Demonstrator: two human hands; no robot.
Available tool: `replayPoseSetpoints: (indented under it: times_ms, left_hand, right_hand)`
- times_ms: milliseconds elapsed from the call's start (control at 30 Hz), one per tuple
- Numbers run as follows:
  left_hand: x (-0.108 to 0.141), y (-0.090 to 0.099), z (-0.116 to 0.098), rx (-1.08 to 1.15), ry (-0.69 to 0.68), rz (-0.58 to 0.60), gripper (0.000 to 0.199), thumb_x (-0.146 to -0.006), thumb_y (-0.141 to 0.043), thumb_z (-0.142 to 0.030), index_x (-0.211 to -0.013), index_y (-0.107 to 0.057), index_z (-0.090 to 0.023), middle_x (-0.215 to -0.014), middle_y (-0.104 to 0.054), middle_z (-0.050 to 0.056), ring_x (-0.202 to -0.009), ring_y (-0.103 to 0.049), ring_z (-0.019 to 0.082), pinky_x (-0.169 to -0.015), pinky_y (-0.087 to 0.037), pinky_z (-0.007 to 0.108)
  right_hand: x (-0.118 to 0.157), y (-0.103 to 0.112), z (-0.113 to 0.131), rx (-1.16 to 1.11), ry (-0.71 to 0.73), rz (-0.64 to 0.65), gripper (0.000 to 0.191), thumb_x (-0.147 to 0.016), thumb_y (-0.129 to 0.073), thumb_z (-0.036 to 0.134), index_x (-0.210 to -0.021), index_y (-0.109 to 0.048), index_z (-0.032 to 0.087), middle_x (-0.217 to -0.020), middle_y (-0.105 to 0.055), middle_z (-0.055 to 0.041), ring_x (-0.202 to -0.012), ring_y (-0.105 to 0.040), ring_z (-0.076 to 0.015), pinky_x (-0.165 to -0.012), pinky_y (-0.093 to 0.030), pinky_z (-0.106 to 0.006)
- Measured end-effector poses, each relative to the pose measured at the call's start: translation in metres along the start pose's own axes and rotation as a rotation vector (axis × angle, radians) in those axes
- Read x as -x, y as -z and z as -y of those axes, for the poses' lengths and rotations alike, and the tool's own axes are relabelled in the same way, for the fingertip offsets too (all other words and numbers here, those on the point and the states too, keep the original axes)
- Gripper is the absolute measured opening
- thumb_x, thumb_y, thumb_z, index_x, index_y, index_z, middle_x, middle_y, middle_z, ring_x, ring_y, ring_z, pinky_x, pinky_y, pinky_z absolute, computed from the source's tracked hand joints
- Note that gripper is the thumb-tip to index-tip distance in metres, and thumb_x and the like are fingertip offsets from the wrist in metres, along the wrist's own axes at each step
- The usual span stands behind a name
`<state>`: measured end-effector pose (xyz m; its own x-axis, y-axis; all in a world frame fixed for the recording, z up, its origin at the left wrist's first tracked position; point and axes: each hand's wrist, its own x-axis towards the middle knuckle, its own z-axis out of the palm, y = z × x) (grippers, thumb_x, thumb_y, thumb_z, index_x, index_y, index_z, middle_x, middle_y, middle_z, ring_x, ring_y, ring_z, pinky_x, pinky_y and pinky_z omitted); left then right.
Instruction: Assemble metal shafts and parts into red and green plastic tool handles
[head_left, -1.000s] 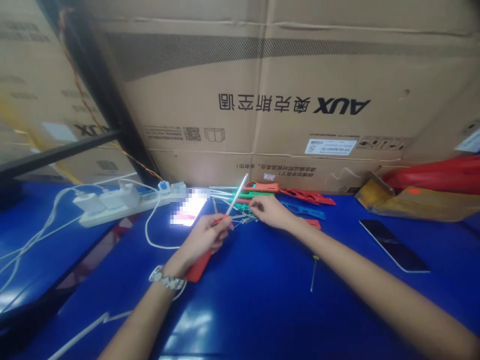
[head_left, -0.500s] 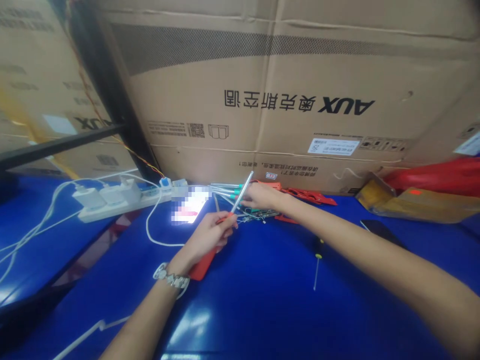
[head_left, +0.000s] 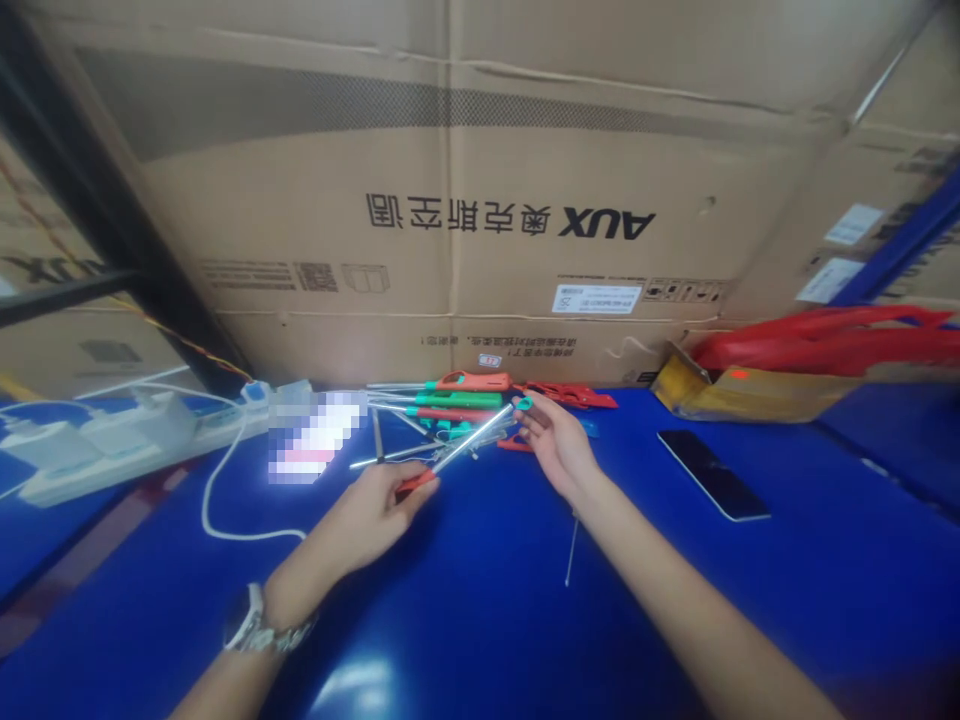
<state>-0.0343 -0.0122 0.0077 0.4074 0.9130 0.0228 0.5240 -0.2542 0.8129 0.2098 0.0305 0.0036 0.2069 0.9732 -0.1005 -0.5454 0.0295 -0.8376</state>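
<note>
My left hand (head_left: 390,505) is wrapped round the red handle of a long lighter (head_left: 472,440), whose metal tube points up and to the right. Close to the tube's tip, my right hand (head_left: 551,440) pinches a small green piece (head_left: 524,404) between thumb and finger. Behind the hands lie a lighter with an orange handle (head_left: 472,381), one with a green handle (head_left: 472,399) and several loose metal tubes and small parts. Red handle parts (head_left: 577,395) are heaped just beyond my right hand. A thin screwdriver (head_left: 571,550) lies partly hidden below my right wrist.
A white power strip (head_left: 75,480) with plugs and cables is at the left, beside a lit, blurred-out screen (head_left: 319,440). On the right are a dark phone (head_left: 712,475) and an open carton (head_left: 757,392) with a red bag. A large cardboard box (head_left: 450,170) stands behind.
The view has shifted to the right. My right hand has come back from the pile with a small green piece, to the tip of the tube held in my left hand.
</note>
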Motion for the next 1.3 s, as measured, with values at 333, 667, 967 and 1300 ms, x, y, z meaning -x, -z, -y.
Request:
replayPoseSetpoints:
  times_ms: [333, 667, 967, 1300]
  left_hand:
    - [-0.002, -0.002, 0.004, -0.211, 0.011, 0.034, 0.042, -0.094, -0.045, -0.053, -0.076, -0.059, -0.017, -0.061, -0.039, -0.004, -0.055, -0.035, 0.013, -0.053, -0.025, 0.024]
    - [0.002, -0.004, 0.002, -0.362, -0.019, -0.033, 0.039, -0.098, -0.039, -0.049, -0.082, -0.059, -0.019, -0.059, -0.050, -0.002, -0.054, -0.046, 0.014, -0.054, -0.029, 0.024]
    - [0.001, -0.004, -0.002, -0.347, -0.050, -0.012, 0.043, -0.099, -0.038, -0.051, -0.078, -0.058, -0.019, -0.058, -0.047, -0.003, -0.050, -0.042, 0.013, -0.052, -0.029, 0.025]
    - [0.006, 0.000, 0.000, -0.544, -0.111, -0.049, 0.037, -0.102, -0.035, -0.048, -0.089, -0.060, -0.023, -0.062, -0.057, -0.001, -0.057, -0.056, 0.018, -0.057, -0.030, 0.026]
  right_hand:
    - [0.010, -0.004, -0.015, 0.225, 0.187, 0.084, 0.040, -0.060, -0.087, 0.045, -0.083, -0.070, 0.017, -0.067, -0.068, 0.0007, -0.060, -0.063, -0.0132, -0.050, -0.049, -0.023]
    - [0.013, -0.010, -0.015, 0.067, 0.087, 0.150, 0.037, -0.059, -0.090, 0.037, -0.078, -0.065, 0.016, -0.062, -0.067, 0.0018, -0.055, -0.059, -0.0096, -0.053, -0.049, -0.021]
    - [0.011, -0.005, -0.004, 0.100, 0.018, 0.277, 0.040, -0.060, -0.090, 0.035, -0.084, -0.062, 0.018, -0.086, -0.076, -0.0043, -0.058, -0.066, -0.0115, -0.050, -0.050, -0.021]
    - [0.009, 0.001, -0.007, 0.489, 0.199, 0.285, 0.044, -0.075, -0.074, 0.058, -0.073, -0.051, 0.021, -0.060, -0.056, 0.0054, -0.048, -0.051, -0.0107, -0.046, -0.040, -0.023]
